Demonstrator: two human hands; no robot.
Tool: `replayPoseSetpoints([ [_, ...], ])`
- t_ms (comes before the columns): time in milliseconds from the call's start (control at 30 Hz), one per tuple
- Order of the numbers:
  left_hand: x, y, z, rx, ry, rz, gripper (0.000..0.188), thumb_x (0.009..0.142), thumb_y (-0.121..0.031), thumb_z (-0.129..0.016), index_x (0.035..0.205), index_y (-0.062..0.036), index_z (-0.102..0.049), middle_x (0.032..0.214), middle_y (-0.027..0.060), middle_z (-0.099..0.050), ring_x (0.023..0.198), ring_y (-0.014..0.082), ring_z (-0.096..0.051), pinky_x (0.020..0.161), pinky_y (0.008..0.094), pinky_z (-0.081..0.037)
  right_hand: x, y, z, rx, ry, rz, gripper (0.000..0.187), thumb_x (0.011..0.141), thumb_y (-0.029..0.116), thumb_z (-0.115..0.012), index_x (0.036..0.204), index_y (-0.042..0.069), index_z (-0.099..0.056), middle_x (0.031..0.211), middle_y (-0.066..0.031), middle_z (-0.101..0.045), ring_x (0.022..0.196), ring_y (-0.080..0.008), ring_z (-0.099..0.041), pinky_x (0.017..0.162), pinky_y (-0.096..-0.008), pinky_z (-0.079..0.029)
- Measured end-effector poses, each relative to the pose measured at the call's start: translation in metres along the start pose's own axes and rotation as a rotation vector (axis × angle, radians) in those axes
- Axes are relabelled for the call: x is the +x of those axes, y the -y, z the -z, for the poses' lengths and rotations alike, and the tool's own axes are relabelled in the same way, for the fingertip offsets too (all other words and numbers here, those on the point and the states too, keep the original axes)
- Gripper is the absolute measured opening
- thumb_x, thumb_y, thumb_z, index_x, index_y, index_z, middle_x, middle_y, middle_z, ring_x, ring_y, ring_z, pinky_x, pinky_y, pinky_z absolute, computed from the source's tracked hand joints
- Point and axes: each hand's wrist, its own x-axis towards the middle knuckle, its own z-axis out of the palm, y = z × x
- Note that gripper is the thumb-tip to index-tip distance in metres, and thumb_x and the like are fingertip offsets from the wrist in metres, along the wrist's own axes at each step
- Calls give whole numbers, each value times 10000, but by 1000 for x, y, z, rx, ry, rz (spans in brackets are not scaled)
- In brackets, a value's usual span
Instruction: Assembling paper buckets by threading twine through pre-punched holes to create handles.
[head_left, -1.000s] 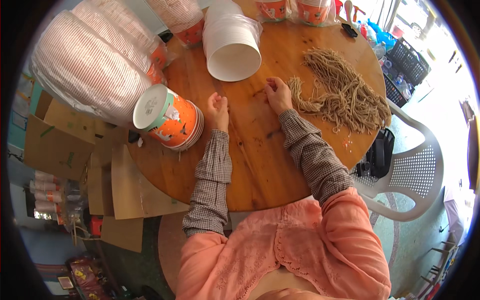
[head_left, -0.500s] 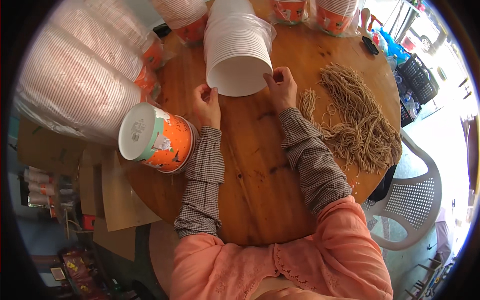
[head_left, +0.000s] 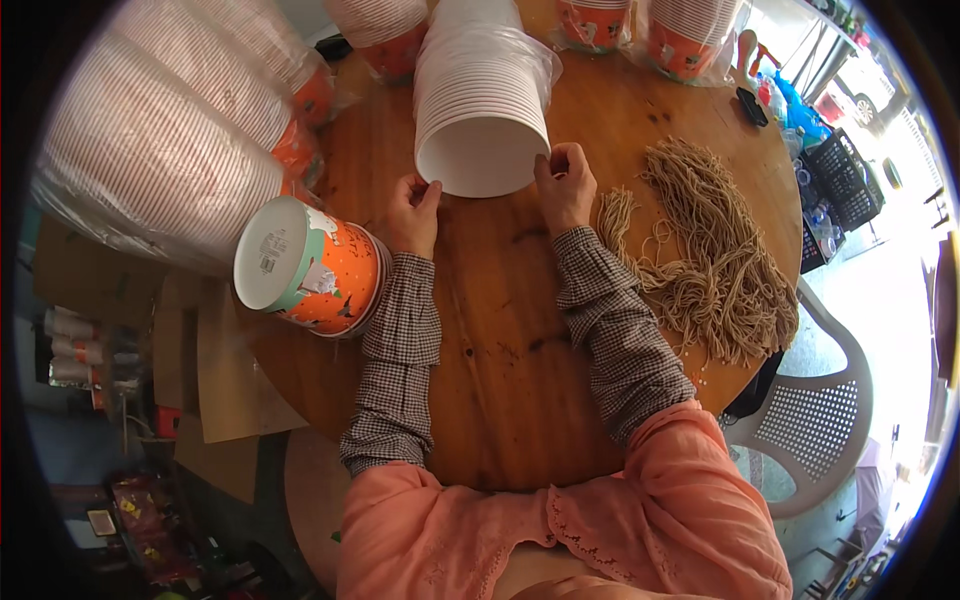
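Note:
A long stack of nested white paper buckets lies on its side, partly in a clear plastic sleeve, with its open mouth toward me. My left hand pinches the front bucket's rim at its lower left. At the right side of that rim, my right hand has thumb and fingers closed on the edge. By my left forearm, an orange printed paper bucket lies tilted with its white base facing left; further rims show at its mouth end.
Beside my right forearm, a heap of tan cord strands spreads over the round wooden table. Plastic-wrapped bucket stacks crowd the left side. More stand at the far edge, near a black object. A plastic chair is at the right.
The view has shifted slightly. Both hands stay at the front bucket's rim, with only a small change in finger position.

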Motion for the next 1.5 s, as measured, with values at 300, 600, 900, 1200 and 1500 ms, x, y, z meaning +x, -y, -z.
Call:
replayPoseSetpoints([
  [300,-8,-8,-6,143,-59,-19,258,787,-128,-632,979,36,-575,861,96,-634,769,196,-610,717,318,-488,-8,13,10,-39,80,49,302,787,74,-606,1087,43,-598,919,-120,-640,719,-216,-612,688,-324,-503],
  [600,-28,-22,-17,-101,-7,-47,337,860,-148,-538,1098,89,-567,1009,162,-660,889,252,-633,817,335,-487,-32,22,29,116,101,187,346,865,128,-569,1193,16,-583,1030,-163,-635,907,-240,-625,803,-319,-502],
  [900,-50,-18,-16,-294,251,86,352,871,-78,-476,1171,106,-502,1077,140,-619,969,229,-598,866,321,-463,-25,3,109,-227,-169,-5,138,861,143,-660,934,25,-667,832,-86,-654,703,-155,-618,651,-291,-499],
  [1200,-49,3,-23,-414,175,-20,310,897,-81,-528,1147,103,-538,1100,131,-622,995,208,-594,872,312,-453,-32,2,82,-994,71,178,173,830,232,-612,837,69,-668,936,-98,-619,953,-273,-577,820,-414,-444],
  [1500,-63,-17,1,-275,276,101,490,848,-2,-475,1320,72,-366,1264,178,-516,1137,247,-531,976,328,-417,-33,5,98,-842,33,300,166,855,199,-604,882,41,-647,943,-99,-609,893,-284,-598,743,-399,-470],
])
